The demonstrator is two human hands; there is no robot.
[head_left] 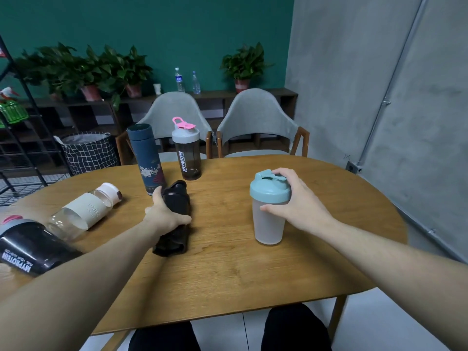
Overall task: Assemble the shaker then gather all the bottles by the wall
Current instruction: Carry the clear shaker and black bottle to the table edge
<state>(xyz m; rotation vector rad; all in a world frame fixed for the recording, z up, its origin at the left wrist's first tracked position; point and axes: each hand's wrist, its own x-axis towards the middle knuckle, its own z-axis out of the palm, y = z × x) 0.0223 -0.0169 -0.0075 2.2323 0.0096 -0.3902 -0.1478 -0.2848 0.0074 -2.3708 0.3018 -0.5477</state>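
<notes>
A frosted shaker [268,224] with a teal lid stands upright right of centre on the wooden table [228,274]. My right hand [296,201] is closed around its lid and upper body. My left hand [166,212] grips a black shaker [174,239] that lies on its side mid-table. Behind it a dark blue flask [147,155] stands upright, and beside that a dark shaker with a grey lid and pink cap [188,153]. At the left lie a clear glass bottle with a white sleeve [83,211] and a black shaker with a grey lid [30,247].
Two grey chairs [255,122] stand at the table's far side. The grey wall [379,97] runs along the right end of the table. A shelf with potted plants and two water bottles [187,81] lines the green back wall. A checked basket [87,152] sits on the floor at left.
</notes>
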